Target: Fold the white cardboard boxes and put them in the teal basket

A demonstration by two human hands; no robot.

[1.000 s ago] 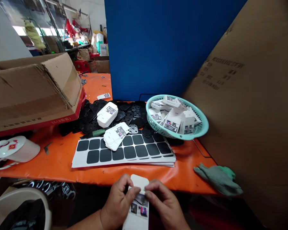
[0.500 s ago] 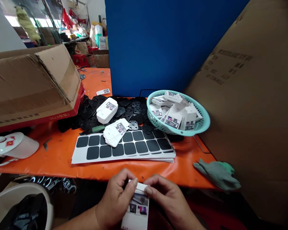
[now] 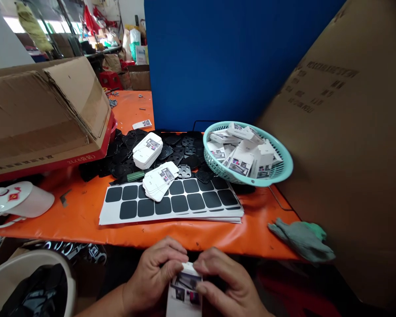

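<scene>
Low in front of the table edge, a small white printed box (image 3: 184, 296) is held upright between my two hands. My left hand (image 3: 156, 273) grips its left side, with the thumb at the top edge. My right hand (image 3: 226, 279) pinches the top right corner and side, its fingers over the top end. On the table lie sheets of black rounded-square stickers (image 3: 179, 203). A fanned pile of printed cards (image 3: 158, 182) rests on them, and a thicker card stack (image 3: 147, 151) sits behind. A teal basket (image 3: 273, 177) at the right holds several similar white boxes.
Black plastic parts (image 3: 122, 160) lie behind the stickers, beside a green-handled tool (image 3: 135, 176). A lidded mug (image 3: 36, 200) and cardboard carton (image 3: 36, 114) stand left; a pale bucket (image 3: 71, 281) is below. Grey-green gloves (image 3: 300, 237) lie at the right edge. A blue panel (image 3: 231, 66) rises behind.
The flap at the box's top end, raised before, now looks folded down. My right fingers have moved over the top, and the box sits slightly lower. The view has shifted slightly.
</scene>
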